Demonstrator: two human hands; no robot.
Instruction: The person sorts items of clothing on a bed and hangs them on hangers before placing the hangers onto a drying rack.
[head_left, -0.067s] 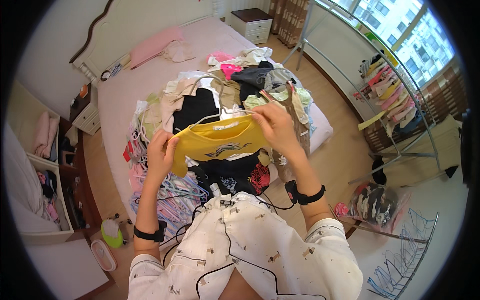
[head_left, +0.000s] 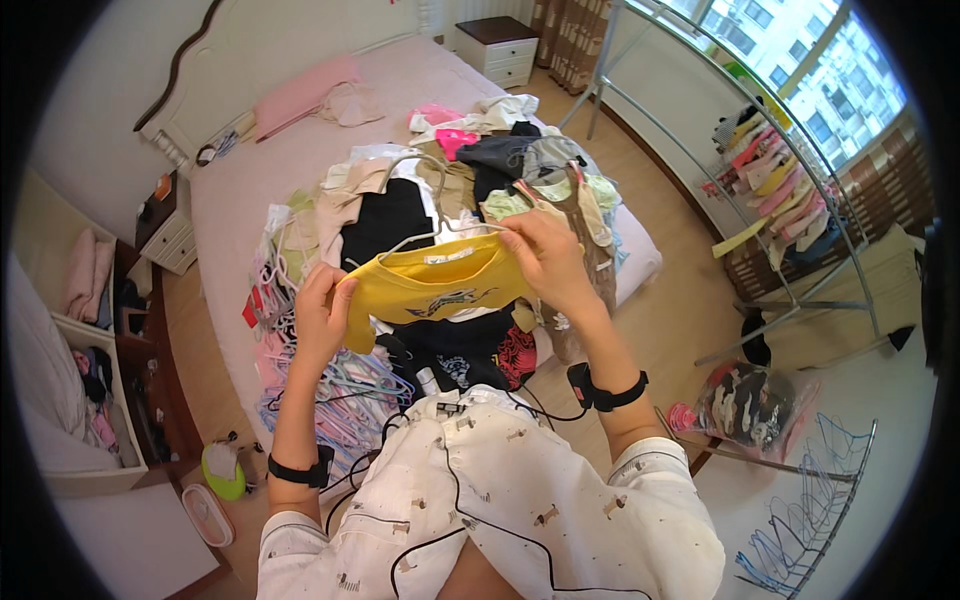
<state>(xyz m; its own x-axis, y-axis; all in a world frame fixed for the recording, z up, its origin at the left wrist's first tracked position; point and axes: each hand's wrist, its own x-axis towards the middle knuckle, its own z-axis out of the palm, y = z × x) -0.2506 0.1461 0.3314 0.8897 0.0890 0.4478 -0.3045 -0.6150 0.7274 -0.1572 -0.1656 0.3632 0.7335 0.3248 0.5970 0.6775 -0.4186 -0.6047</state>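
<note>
A yellow T-shirt (head_left: 437, 292) with a dark printed figure hangs on a thin hanger (head_left: 441, 205), spread between my two hands. My left hand (head_left: 325, 305) pinches the shirt at its left shoulder. At the right shoulder, my right hand (head_left: 547, 258) is closed on the shirt beside the hanger's end. The hanger's hook points away from me, and its arms run into the neck opening. Beneath the shirt lies a black garment (head_left: 450, 350) with a red print. A heap of pastel hangers (head_left: 335, 400) lies on the bed below my left forearm.
Mixed clothes (head_left: 510, 155) cover the middle of the bed (head_left: 230, 190). On the right stands a metal drying rack (head_left: 690, 160) with small garments (head_left: 785, 190) hanging near it. A clear bag of clothes (head_left: 745, 405) and wire hangers (head_left: 810, 500) are at lower right. Open drawers (head_left: 95, 390) line the left.
The room has shifted slightly left in view. The shirt's neck opening looks a little wider, with its label more visible. Both hands keep their grip.
</note>
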